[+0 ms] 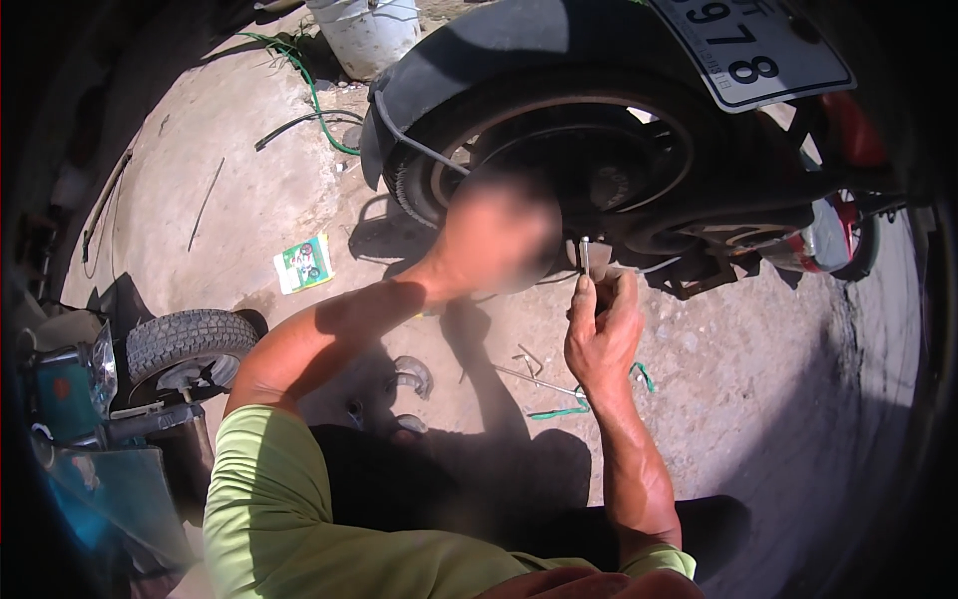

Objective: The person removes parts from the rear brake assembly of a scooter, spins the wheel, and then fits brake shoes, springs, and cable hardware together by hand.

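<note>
My left hand [496, 232] is blurred, reaching to the rear wheel [659, 130] of a scooter; its fingers and anything in them cannot be made out. To its right, just under the wheel's hub, my right hand [603, 324] pinches a slim silver metal rod [585, 250], pointing upward. A grey cable [420, 146] runs over the tire toward my left hand. The dark rear fender [439, 60] curves above, with a white licence plate [758, 45] at top right.
A spare wheel [185, 339] and teal machinery [70, 389] lie at left. On the concrete are a green-and-white packet [302, 265], curved metal pieces [414, 374], thin rods [529, 384] and green cord [559, 411]. A white bucket [364, 30] and green hose [314, 100] sit behind.
</note>
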`<state>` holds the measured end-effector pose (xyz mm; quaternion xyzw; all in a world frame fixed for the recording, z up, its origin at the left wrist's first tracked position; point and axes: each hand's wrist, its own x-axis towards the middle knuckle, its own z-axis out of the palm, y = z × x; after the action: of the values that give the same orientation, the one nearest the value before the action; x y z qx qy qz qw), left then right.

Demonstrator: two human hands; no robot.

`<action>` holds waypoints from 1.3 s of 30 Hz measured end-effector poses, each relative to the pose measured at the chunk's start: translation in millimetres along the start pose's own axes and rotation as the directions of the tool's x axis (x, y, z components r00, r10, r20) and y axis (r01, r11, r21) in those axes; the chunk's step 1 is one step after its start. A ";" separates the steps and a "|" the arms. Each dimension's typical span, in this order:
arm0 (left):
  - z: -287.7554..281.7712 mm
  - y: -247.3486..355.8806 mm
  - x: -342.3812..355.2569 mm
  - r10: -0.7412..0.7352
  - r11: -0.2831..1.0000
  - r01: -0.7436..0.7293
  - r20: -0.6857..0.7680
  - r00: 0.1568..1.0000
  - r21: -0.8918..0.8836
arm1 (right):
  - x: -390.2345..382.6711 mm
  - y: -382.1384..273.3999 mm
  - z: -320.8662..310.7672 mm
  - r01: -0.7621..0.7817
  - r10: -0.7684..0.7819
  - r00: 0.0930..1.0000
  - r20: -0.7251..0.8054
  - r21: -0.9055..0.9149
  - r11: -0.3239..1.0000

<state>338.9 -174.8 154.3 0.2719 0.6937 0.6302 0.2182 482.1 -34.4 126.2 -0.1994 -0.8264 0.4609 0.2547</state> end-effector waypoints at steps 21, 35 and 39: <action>-6.5 -24.5 15.6 0.221 0.975 -0.218 0.114 0.969 -0.035 | 25.2 16.5 -27.1 0.386 -0.373 0.922 0.102 -0.205 0.899; -8.6 -33.7 25.3 0.323 0.946 -0.325 0.053 0.945 0.019 | -1.6 11.0 7.2 0.083 -0.093 0.994 -0.054 -0.158 0.984; -9.3 -40.7 26.3 0.381 0.922 -0.384 0.064 0.922 0.047 | -3.5 10.6 10.9 0.068 -0.079 0.992 -0.095 -0.116 0.991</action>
<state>308.8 -167.1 116.0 0.4253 0.6394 0.6325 0.1017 479.2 -38.4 111.4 -0.2057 -0.8442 0.3932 0.3008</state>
